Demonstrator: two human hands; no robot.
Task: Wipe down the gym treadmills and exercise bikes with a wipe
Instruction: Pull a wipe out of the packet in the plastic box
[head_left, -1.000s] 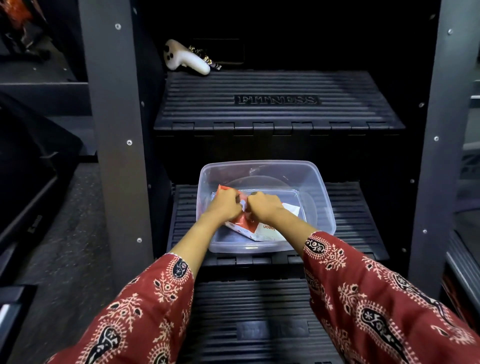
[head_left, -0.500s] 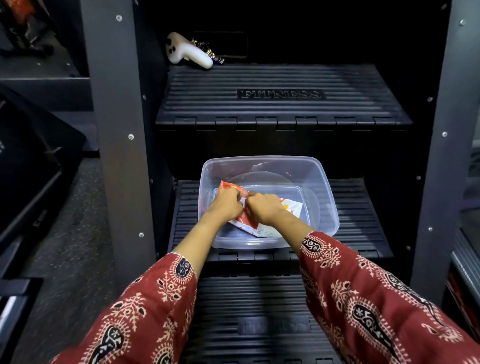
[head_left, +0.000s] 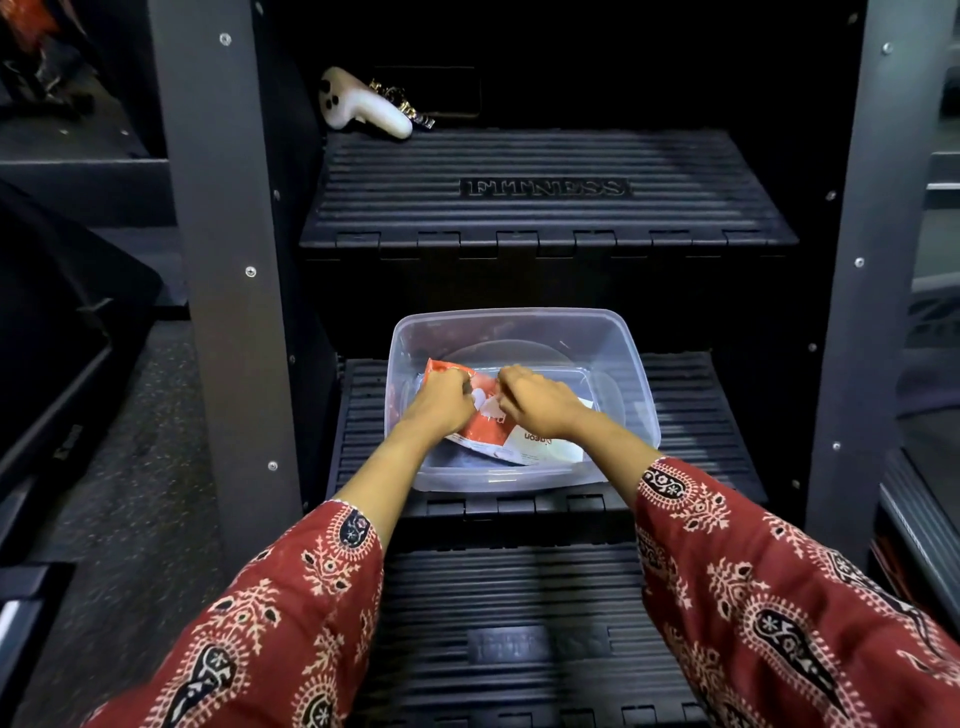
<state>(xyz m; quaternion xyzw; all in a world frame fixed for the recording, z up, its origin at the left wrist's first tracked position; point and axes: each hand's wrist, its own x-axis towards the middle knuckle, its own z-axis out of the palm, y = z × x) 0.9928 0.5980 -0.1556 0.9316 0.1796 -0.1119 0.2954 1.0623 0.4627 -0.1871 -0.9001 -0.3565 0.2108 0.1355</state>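
A red and white wipes packet (head_left: 524, 441) lies inside a clear plastic tub (head_left: 631, 364) that stands on the middle ribbed black step of a stair machine. Both of my hands are inside the tub, on the packet. My left hand (head_left: 444, 402) presses on its red left part with the fingers curled. My right hand (head_left: 537, 400) pinches something white at the packet's top opening. Whether that is a wipe or the flap I cannot tell.
Ribbed black steps marked FITNESS rise above (head_left: 545, 187) and lie below (head_left: 519, 613) the tub. A white handheld controller (head_left: 358, 106) and a metal watch strap (head_left: 410, 109) rest at the top step's back left. Grey metal posts (head_left: 228, 291) flank the steps, with speckled dark floor (head_left: 130, 457) to the left.
Both hands stay on the packet in the tub and shift only slightly. My view has tipped a little, so the steps sit slightly higher in view.
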